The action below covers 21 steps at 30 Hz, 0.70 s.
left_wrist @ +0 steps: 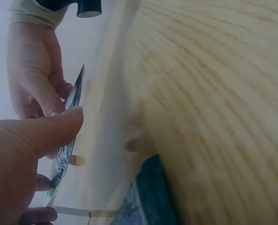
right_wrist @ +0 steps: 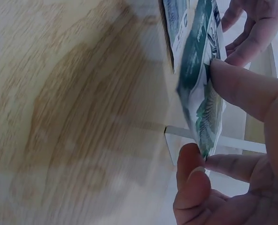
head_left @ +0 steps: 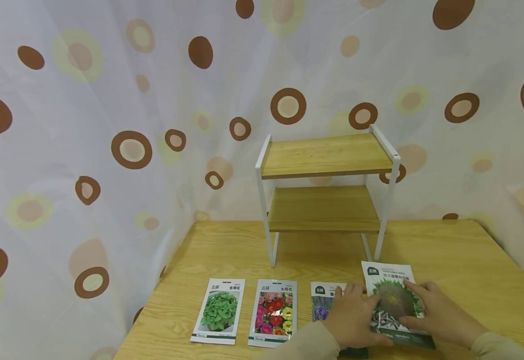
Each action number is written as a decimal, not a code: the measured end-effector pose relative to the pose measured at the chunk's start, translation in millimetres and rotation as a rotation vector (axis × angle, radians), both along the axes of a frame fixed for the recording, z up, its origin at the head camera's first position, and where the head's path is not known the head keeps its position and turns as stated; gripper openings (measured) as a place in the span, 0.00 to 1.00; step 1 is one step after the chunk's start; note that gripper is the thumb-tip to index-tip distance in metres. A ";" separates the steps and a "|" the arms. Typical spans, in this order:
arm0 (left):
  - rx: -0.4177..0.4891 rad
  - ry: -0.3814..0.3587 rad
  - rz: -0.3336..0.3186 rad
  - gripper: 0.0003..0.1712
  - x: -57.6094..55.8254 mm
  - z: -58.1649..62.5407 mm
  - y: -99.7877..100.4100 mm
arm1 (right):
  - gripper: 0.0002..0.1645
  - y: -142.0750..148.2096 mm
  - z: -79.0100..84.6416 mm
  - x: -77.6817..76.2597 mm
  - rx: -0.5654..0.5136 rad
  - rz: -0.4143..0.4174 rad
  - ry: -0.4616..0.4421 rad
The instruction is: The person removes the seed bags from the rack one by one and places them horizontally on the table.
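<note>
Both hands hold one seed packet [head_left: 390,287] tilted above the table, its front showing green sprouts and striped seeds. My left hand [head_left: 354,317] pinches its left edge, with the thumb on the front and fingers at the far edge in the left wrist view. On the opposite edge my right hand [head_left: 444,315] grips it; in the right wrist view the thumb [right_wrist: 242,86] presses the face and fingers curl at the edge. Beneath my left hand lies a packet with purple flowers [head_left: 320,306], partly hidden by that hand.
To the left, a green-leaf seed packet [head_left: 219,311] and a packet with colorful flowers [head_left: 273,312] lie side by side on the wooden table [head_left: 172,320]. A two-tier wooden shelf [head_left: 325,210] with a white frame stands behind them. A dotted curtain [head_left: 163,90] hangs around the table.
</note>
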State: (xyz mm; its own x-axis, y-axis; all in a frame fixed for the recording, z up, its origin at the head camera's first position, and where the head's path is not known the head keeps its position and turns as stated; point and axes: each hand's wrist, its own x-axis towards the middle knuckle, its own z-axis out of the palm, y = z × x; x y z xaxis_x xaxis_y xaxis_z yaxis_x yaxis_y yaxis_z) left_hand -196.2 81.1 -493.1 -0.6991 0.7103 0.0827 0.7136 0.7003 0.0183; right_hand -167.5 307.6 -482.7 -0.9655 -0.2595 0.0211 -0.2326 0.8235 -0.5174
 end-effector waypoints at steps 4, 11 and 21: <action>-0.039 -0.030 0.024 0.51 2.8 -4.6 6.6 | 0.57 3.7 -2.9 -4.5 0.032 -0.005 -0.051; -0.099 -0.039 0.012 0.50 3.7 -16.3 17.2 | 0.56 7.1 -9.4 -7.9 0.074 -0.020 -0.105; -0.230 -0.091 0.007 0.47 8.6 -18.4 25.4 | 0.55 14.6 -25.7 -8.9 0.068 0.016 -0.157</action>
